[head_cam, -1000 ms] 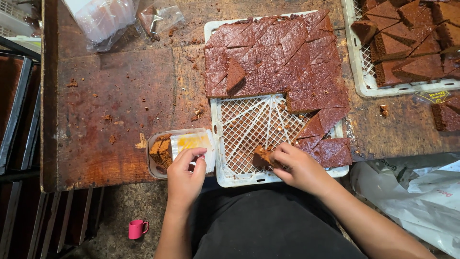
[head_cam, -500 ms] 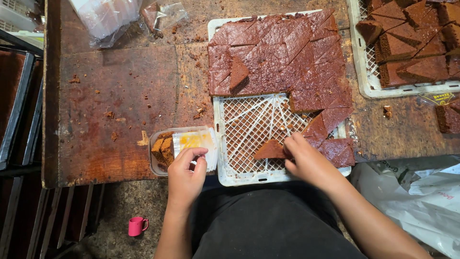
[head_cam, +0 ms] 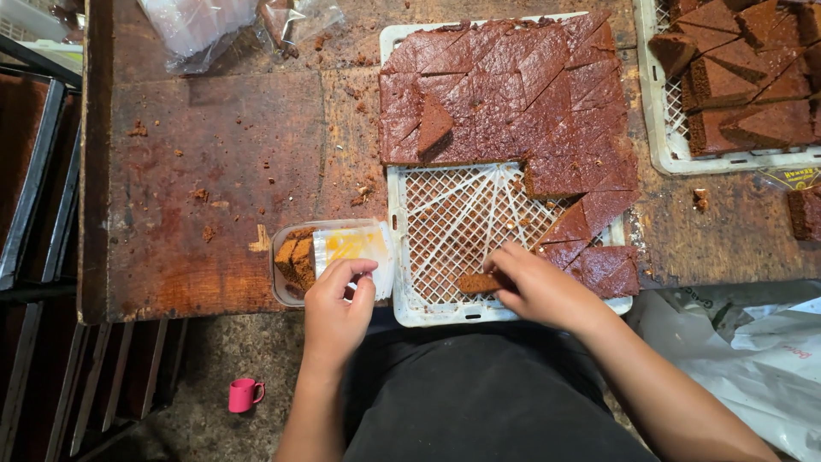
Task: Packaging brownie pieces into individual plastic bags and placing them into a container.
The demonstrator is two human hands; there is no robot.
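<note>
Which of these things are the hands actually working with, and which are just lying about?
In use:
- cake slice, gripped by the right hand
- clear plastic container holding packed slices, steadied by the left hand
- white lattice tray of cut brown cake

Lying about:
- second tray of cake
- plastic bags
- pink mug on the floor
- crumbs

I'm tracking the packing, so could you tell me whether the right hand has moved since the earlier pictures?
Yes. The right hand slid slightly left across the white crate, carrying a cake slice.
</note>
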